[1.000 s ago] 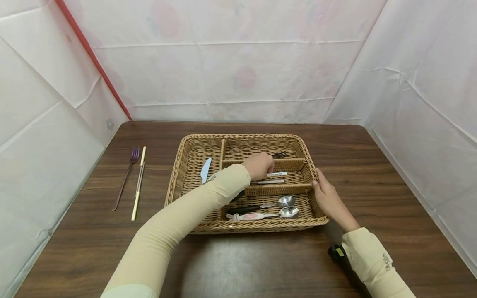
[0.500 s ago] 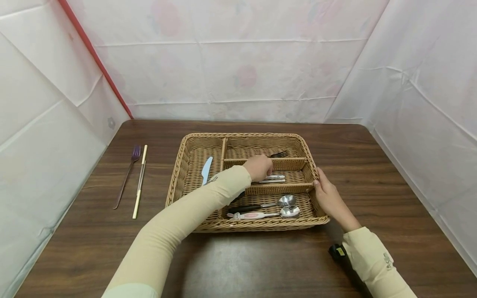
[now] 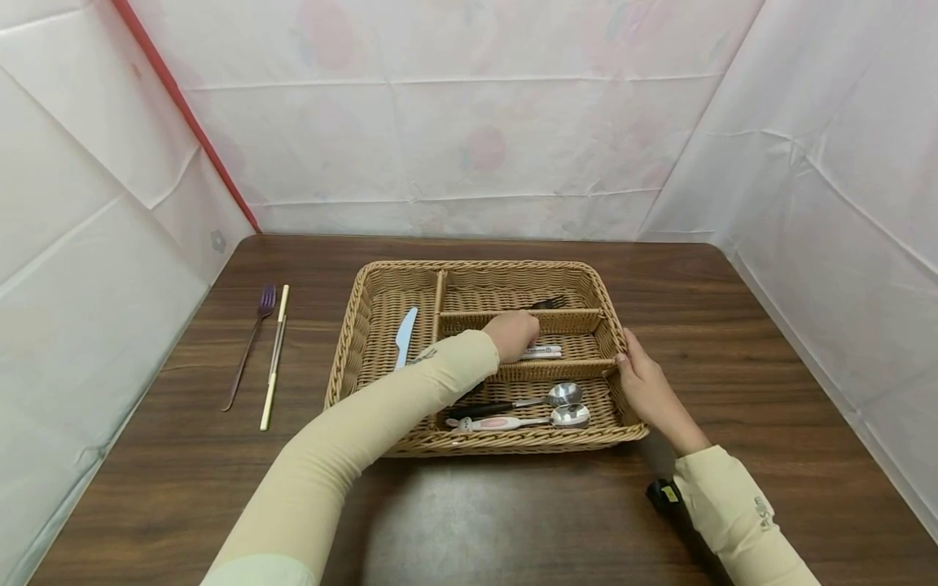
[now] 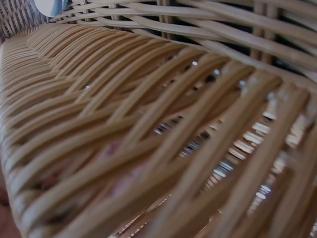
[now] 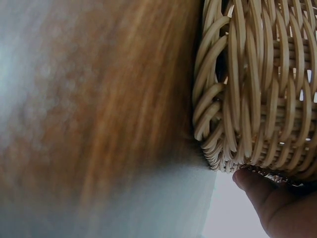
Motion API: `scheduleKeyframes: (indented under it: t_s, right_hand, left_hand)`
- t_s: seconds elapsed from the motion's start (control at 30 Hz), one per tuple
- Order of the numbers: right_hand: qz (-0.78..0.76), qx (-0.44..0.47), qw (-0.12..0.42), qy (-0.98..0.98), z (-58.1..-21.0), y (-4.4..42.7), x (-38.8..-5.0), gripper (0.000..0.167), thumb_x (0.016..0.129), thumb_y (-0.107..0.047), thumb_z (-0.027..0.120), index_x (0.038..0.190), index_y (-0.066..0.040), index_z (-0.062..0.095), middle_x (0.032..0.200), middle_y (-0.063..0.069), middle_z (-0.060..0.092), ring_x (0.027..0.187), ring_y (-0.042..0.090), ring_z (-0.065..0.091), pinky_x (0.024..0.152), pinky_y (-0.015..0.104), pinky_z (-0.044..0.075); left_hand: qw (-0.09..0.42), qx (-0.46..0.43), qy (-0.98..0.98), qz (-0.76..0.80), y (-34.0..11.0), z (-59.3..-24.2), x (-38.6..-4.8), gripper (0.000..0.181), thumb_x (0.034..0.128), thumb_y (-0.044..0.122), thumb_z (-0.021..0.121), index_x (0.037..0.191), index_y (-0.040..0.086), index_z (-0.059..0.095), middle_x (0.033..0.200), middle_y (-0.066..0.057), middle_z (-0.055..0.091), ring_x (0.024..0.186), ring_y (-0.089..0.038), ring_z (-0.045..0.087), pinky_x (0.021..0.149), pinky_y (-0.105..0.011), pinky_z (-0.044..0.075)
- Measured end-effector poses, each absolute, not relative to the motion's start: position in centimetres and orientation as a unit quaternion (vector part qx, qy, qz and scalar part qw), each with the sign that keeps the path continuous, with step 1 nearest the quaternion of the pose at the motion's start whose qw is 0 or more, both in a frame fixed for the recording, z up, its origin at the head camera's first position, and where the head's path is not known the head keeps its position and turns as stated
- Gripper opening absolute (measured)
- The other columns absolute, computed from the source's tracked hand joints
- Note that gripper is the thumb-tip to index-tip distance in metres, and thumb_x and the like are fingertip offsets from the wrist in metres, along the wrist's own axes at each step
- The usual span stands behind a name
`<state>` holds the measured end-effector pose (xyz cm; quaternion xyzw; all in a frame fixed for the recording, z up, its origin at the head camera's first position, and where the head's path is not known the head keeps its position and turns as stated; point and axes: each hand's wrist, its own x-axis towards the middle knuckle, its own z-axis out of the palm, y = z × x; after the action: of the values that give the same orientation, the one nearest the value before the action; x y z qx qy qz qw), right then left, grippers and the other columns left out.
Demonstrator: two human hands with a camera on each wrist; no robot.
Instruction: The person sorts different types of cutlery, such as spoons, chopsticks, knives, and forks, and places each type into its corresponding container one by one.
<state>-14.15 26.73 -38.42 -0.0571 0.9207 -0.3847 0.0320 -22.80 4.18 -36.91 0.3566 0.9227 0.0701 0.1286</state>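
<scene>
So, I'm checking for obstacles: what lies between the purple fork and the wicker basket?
The head view shows cream-ended chopsticks close beside the purple fork, then bare tabletop up to the wicker basket.

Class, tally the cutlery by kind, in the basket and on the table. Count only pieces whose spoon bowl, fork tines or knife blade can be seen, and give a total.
Spoons: 2 (black-handled spoon, white-and-pink-handled spoon)
Forks: 2 (purple fork on the table, dark fork in the basket)
Knives: 1 (light-blue knife)
Total: 5
</scene>
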Motion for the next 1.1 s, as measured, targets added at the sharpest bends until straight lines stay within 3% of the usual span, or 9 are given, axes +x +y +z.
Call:
scheduleKeyframes:
  t_s: [0.23, 0.33, 0.47, 0.53, 0.7, 0.77, 0.8, 0.83, 1.1]
  right_hand:
    - [-0.385, -0.059, 0.031, 0.921, -38.4, 26.7, -14.1, 0.053, 0.104, -0.010, 0.028, 0.149, 0.006, 0.006, 0.148, 0.035, 0.018, 0.135, 0.048, 0.021, 0.106, 0.059, 0.021]
    - [-0.384, -0.058, 0.029, 0.921, -38.4, 26.7, -14.2, 0.053, 0.104, -0.011, 0.028, 0.149, 0.006, 0.006, 0.148, 0.035, 0.018, 0.135, 0.048, 0.021, 0.106, 0.058, 0.021]
    - [-0.383, -0.057, 0.026, 0.922, -38.5, 26.7, -14.2, 0.052, 0.104, -0.010, 0.028, 0.149, 0.006, 0.006, 0.148, 0.035, 0.018, 0.135, 0.047, 0.021, 0.107, 0.058, 0.020]
    - [-0.383, -0.056, 0.026, 0.922, -38.5, 26.6, -14.2, 0.052, 0.104, -0.010, 0.028, 0.149, 0.006, 0.006, 0.148, 0.035, 0.018, 0.135, 0.047, 0.021, 0.107, 0.058, 0.020]
    - [-0.381, -0.054, 0.029, 0.922, -38.5, 26.6, -14.1, 0.053, 0.105, -0.012, 0.027, 0.149, 0.007, 0.005, 0.148, 0.035, 0.016, 0.135, 0.048, 0.019, 0.107, 0.057, 0.019]
    - [-0.381, -0.054, 0.029, 0.922, -38.6, 26.7, -14.1, 0.053, 0.105, -0.012, 0.027, 0.148, 0.008, 0.004, 0.148, 0.035, 0.015, 0.135, 0.048, 0.019, 0.108, 0.057, 0.019]
    - [-0.382, -0.054, 0.029, 0.922, -38.6, 26.7, -14.1, 0.053, 0.104, -0.012, 0.027, 0.148, 0.008, 0.004, 0.148, 0.035, 0.015, 0.135, 0.048, 0.019, 0.108, 0.057, 0.019]
    - [-0.381, -0.054, 0.028, 0.922, -38.6, 26.8, -14.1, 0.053, 0.104, -0.011, 0.028, 0.148, 0.008, 0.004, 0.148, 0.036, 0.015, 0.135, 0.048, 0.019, 0.108, 0.057, 0.018]
    - [-0.379, -0.049, 0.031, 0.923, -38.6, 27.0, -14.1, 0.053, 0.104, -0.011, 0.028, 0.148, 0.008, 0.004, 0.148, 0.036, 0.016, 0.135, 0.049, 0.019, 0.107, 0.058, 0.019]
  left_hand:
    - [0.134, 0.353, 0.924, 0.066, 4.2, -36.9, -22.8, 0.017, 0.0949, 0.001, 0.055, 0.097, 0.007, 0.071, 0.099, -0.005, 0.068, 0.086, -0.015, 0.064, 0.079, -0.026, 0.051]
    - [0.138, 0.355, 0.922, 0.068, 4.1, -36.6, -22.7, 0.017, 0.0953, 0.001, 0.054, 0.095, 0.006, 0.070, 0.097, -0.006, 0.068, 0.081, -0.015, 0.062, 0.075, -0.026, 0.050]
    - [0.129, 0.362, 0.919, 0.087, 3.7, -36.1, -22.7, 0.020, 0.0938, -0.003, 0.054, 0.086, 0.007, 0.069, 0.085, -0.003, 0.066, 0.065, -0.009, 0.051, 0.065, -0.023, 0.044]
    - [0.128, 0.368, 0.915, 0.103, 3.5, -35.7, -22.7, 0.027, 0.0923, -0.008, 0.050, 0.073, 0.008, 0.061, 0.070, -0.002, 0.054, 0.058, -0.011, 0.036, 0.058, -0.025, 0.034]
    - [0.105, 0.381, 0.906, 0.154, 1.9, -34.1, -22.5, 0.032, 0.0861, -0.017, 0.044, 0.080, 0.003, 0.069, 0.079, -0.006, 0.065, 0.066, -0.012, 0.053, 0.067, -0.020, 0.043]
    - [0.089, 0.380, 0.904, 0.177, 0.8, -33.4, -22.5, 0.034, 0.0863, -0.017, 0.046, 0.096, 0.001, 0.073, 0.097, -0.010, 0.071, 0.086, -0.018, 0.066, 0.081, -0.025, 0.050]
    - [0.091, 0.376, 0.902, 0.188, 0.3, -33.1, -22.5, 0.033, 0.0868, -0.016, 0.046, 0.095, 0.000, 0.073, 0.096, -0.012, 0.070, 0.084, -0.019, 0.065, 0.076, -0.025, 0.051]
    - [0.084, 0.373, 0.903, 0.195, -0.4, -32.7, -22.5, 0.031, 0.0873, -0.015, 0.047, 0.097, -0.001, 0.073, 0.097, -0.013, 0.070, 0.090, -0.022, 0.066, 0.079, -0.027, 0.052]
    - [0.028, 0.329, 0.915, 0.232, -5.5, -31.0, -23.2, 0.026, 0.0837, -0.013, 0.050, 0.095, -0.004, 0.071, 0.095, -0.018, 0.069, 0.082, -0.023, 0.064, 0.079, -0.032, 0.052]
